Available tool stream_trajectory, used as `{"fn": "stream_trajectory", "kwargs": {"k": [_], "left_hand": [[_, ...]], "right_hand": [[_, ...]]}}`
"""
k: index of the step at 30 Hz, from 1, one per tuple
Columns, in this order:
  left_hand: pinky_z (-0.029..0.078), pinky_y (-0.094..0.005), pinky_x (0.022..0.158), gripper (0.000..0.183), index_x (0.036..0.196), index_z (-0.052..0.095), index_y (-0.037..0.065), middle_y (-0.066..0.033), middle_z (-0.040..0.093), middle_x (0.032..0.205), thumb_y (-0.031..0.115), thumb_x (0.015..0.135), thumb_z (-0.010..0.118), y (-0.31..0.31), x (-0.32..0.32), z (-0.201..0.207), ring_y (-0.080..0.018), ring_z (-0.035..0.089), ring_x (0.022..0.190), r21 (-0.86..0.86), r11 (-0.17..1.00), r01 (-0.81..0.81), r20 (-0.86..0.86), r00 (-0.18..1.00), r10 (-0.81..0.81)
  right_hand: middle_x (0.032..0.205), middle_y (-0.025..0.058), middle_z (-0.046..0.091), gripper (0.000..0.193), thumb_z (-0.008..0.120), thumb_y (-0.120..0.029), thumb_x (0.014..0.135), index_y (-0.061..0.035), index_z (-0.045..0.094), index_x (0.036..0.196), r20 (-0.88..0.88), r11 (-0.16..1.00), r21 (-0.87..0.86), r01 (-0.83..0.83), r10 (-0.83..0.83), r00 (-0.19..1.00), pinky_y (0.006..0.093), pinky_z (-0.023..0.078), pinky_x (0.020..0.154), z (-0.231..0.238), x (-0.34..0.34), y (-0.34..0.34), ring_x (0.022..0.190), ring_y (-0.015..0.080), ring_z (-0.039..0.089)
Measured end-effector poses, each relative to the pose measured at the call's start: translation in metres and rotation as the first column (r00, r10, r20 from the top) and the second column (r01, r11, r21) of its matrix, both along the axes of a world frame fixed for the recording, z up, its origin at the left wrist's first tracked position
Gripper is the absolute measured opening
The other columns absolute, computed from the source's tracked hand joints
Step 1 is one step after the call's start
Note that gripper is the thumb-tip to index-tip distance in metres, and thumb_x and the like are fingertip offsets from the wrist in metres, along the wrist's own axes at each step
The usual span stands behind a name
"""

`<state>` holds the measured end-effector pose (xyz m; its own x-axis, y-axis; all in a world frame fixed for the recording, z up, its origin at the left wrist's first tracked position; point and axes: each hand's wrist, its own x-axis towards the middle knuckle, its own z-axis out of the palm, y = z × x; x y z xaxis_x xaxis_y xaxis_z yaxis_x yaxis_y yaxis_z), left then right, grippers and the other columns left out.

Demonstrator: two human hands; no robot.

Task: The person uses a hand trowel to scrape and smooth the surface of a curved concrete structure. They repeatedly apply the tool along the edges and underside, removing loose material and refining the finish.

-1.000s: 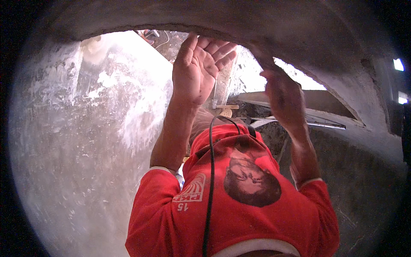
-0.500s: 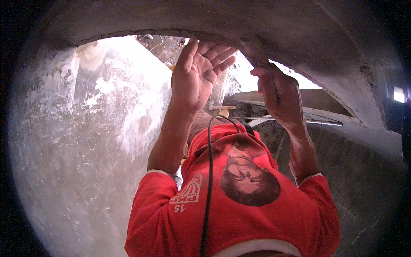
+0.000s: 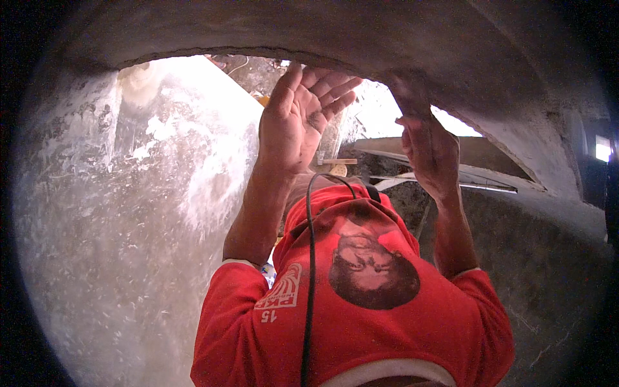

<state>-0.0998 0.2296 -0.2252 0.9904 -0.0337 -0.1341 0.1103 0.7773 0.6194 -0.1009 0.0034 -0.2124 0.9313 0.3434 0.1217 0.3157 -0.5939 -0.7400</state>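
My left hand [image 3: 298, 122] is raised with its palm toward me and its fingers spread. A grey smear marks the palm, and the fingertips reach up to the rough lower edge of a curved grey plaster surface [image 3: 258, 26]. Nothing lies in that hand. To its right, my right hand [image 3: 433, 151] is closed, with its fingers curled, just under the same surface. A dark shape [image 3: 409, 93] runs from the top of this hand to the plaster. Shadow covers it, so I cannot make out what the hand holds.
A whitish, stained wall [image 3: 129, 213] stands on the left. Behind my right hand are a grey ledge [image 3: 483, 151] and a pale bar [image 3: 477, 174]. Below lies a small wooden strip [image 3: 338, 161]. A black cable [image 3: 311, 271] hangs down my red shirt [image 3: 258, 322].
My right hand has moved a little to the right and down, and more of the dark shape above it shows. The left hand has hardly moved and stays spread.
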Motion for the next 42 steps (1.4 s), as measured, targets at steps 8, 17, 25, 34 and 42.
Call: {"fn": "stream_trajectory", "kwargs": {"k": [8,17,25,34,42], "left_hand": [[0.037,-0.0475,0.112,0.068,0.135,0.046,-0.010,-0.0287,0.056,0.134,0.050,0.106,0.033,0.003,0.000,-0.009,-0.0379,0.053,0.130,0.058,0.998,-0.007,-0.019,1.000,0.008],[0.036,-0.0474,0.112,0.068,0.137,0.044,-0.008,-0.0276,0.057,0.134,0.051,0.106,0.034,0.006,-0.005,-0.007,-0.0362,0.053,0.130,0.059,0.998,-0.017,-0.019,1.000,0.018],[0.037,-0.0477,0.111,0.064,0.134,0.046,-0.008,-0.0256,0.059,0.130,0.049,0.106,0.036,0.004,-0.007,-0.002,-0.0356,0.055,0.128,0.054,0.998,-0.028,0.023,0.999,0.027],[0.036,-0.0484,0.112,0.065,0.135,0.046,-0.008,-0.0267,0.057,0.135,0.049,0.106,0.036,0.003,-0.006,-0.008,-0.0363,0.053,0.130,0.062,0.997,-0.044,0.023,0.999,0.042],[0.034,-0.0479,0.113,0.066,0.139,0.044,-0.008,-0.0252,0.057,0.135,0.049,0.106,0.036,-0.003,-0.005,-0.004,-0.0344,0.053,0.130,0.088,0.993,-0.077,-0.024,0.997,0.079]], "right_hand": [[0.063,0.0020,0.056,0.037,0.049,-0.032,0.106,0.0001,0.066,0.105,-0.015,0.992,0.118,-0.047,0.049,0.999,0.0281,0.041,0.051,0.005,0.010,0.037,0.056,0.0084,0.051],[0.063,0.0040,0.056,0.040,0.045,-0.036,0.107,-0.0033,0.068,0.106,0.043,0.999,0.015,0.039,-0.040,0.998,0.0290,0.043,0.053,-0.019,-0.004,0.013,0.055,0.0114,0.053],[0.064,0.0010,0.057,0.038,0.048,-0.035,0.106,-0.0032,0.068,0.104,-0.156,0.992,-0.006,0.130,-0.129,0.979,0.0277,0.042,0.052,-0.012,-0.028,-0.024,0.057,0.0084,0.053],[0.065,0.0044,0.058,0.032,0.050,-0.030,0.106,-0.0035,0.068,0.101,-0.023,1.000,0.011,-0.020,0.020,1.000,0.0304,0.046,0.056,-0.011,-0.009,0.009,0.059,0.0117,0.056],[0.064,0.0077,0.058,0.034,0.048,-0.030,0.106,-0.0010,0.066,0.102,0.007,0.999,0.017,-0.047,0.047,0.999,0.0333,0.046,0.055,-0.008,0.010,0.035,0.057,0.0165,0.056]]}}
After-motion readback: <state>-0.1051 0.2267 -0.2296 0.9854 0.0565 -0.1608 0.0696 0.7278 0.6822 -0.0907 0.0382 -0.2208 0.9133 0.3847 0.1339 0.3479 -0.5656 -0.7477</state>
